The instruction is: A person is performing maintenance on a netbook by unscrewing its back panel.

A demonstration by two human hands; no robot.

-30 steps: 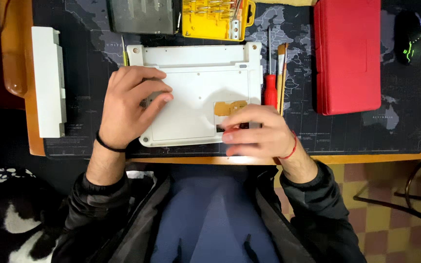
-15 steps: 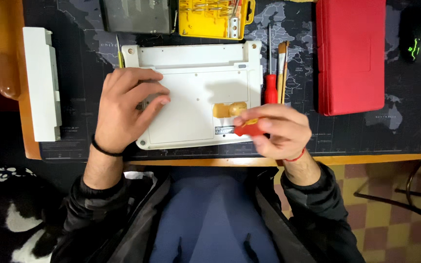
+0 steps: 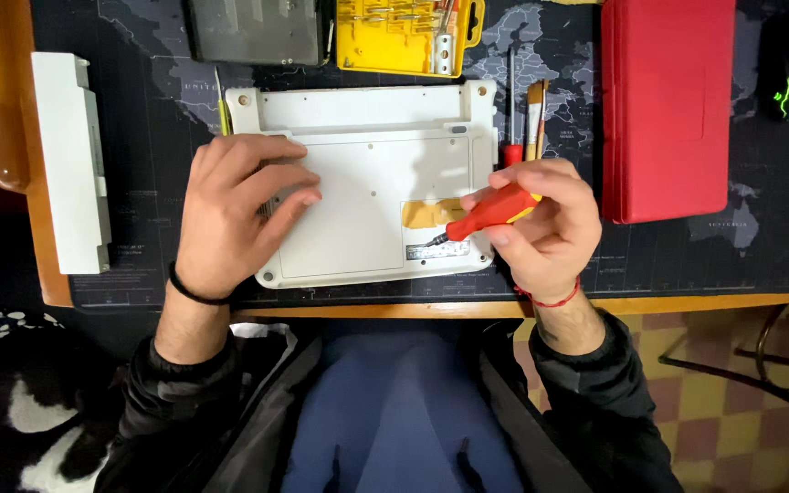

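Palm down, the left hand [image 3: 235, 215] lies flat on the white laptop underside [image 3: 367, 205], fingers spread and slightly bent across its left half, holding nothing but pressing the casing against the dark map-printed desk mat [image 3: 139, 91]. The right hand [image 3: 541, 228] hovers over the laptop's lower right corner, wrist raised and fingers curled around a red-and-yellow screwdriver [image 3: 490, 212]; the tool slants down to the left, its dark tip just above the small label near the front edge. A second red-handled screwdriver [image 3: 510, 110] and a brush [image 3: 538, 114] lie just beside the laptop's right edge. Behind them sits a yellow bit case [image 3: 408, 36], a red case [image 3: 668, 110] lies to the right, and a long white battery pack [image 3: 70, 160] rests well apart at the left.
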